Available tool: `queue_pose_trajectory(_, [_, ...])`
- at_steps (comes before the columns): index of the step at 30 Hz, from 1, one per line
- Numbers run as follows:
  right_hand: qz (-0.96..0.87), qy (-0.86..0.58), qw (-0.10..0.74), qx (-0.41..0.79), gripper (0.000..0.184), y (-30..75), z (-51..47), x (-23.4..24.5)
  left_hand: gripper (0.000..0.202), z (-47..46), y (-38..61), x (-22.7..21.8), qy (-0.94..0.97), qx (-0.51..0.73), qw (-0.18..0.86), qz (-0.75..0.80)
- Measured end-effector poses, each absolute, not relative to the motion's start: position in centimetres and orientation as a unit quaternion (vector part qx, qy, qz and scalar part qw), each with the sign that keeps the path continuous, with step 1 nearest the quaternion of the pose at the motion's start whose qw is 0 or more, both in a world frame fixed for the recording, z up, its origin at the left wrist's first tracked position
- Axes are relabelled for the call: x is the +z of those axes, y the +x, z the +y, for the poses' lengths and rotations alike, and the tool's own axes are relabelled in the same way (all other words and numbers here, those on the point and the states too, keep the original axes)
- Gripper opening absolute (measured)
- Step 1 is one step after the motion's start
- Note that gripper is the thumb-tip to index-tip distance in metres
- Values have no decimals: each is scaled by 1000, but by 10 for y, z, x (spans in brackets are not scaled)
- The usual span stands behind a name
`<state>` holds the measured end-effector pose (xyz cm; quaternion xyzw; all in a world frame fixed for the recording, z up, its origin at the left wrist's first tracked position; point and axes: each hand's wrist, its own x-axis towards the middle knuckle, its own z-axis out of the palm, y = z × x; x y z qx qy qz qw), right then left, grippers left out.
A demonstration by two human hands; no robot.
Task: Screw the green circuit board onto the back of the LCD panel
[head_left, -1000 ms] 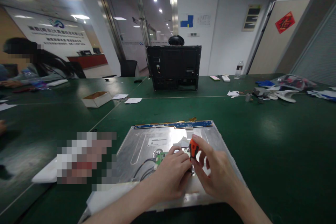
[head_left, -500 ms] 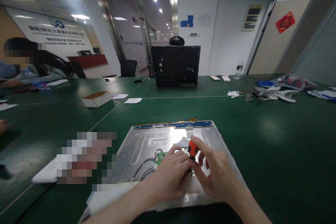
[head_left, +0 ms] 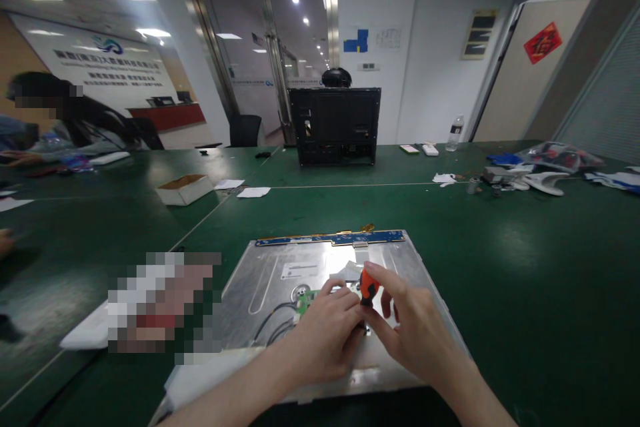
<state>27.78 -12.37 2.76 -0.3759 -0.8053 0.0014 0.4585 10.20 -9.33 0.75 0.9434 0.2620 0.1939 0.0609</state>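
My right hand (head_left: 420,320) pinches the orange and black handle of a small screwdriver (head_left: 369,285), which stands nearly upright. Close against its lower part, my left hand (head_left: 330,320) has its fingers curled over a green circuit board (head_left: 305,301); whatever its fingertips grip is hidden. The screwdriver's tip cannot be seen. Both hands are over a silvery metal display panel (head_left: 280,267) lying flat on the table. A blue circuit strip (head_left: 300,239) runs along the panel's far edge. Black cables (head_left: 270,323) curve out from the green board's left side.
A black monitor casing (head_left: 335,125) stands upright farther back. An open white box (head_left: 185,190) and papers (head_left: 254,192) lie left of it. A bottle (head_left: 455,133) and a plastic bag (head_left: 560,157) are at the right back. A person (head_left: 85,113) sits at the left.
The screwdriver's handle has turned and tilted slightly, and my right fingers have shifted with it. My left hand keeps its place on the board.
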Motion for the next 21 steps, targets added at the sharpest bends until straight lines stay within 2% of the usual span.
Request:
queue_pose_trajectory(6, [-804, -386, 452, -6, 49, 274, -125, 29, 19, -95, 103, 10, 943, 186, 78, 264])
queue_pose_trajectory(13, [-802, -382, 459, 21, 55, 274, -132, 28, 16, -96, 104, 11, 941, 195, 82, 264])
queue_pose_trajectory(21, [-785, -377, 492, -7, 43, 275, -125, 28, 15, -94, 103, 10, 942, 190, 79, 266])
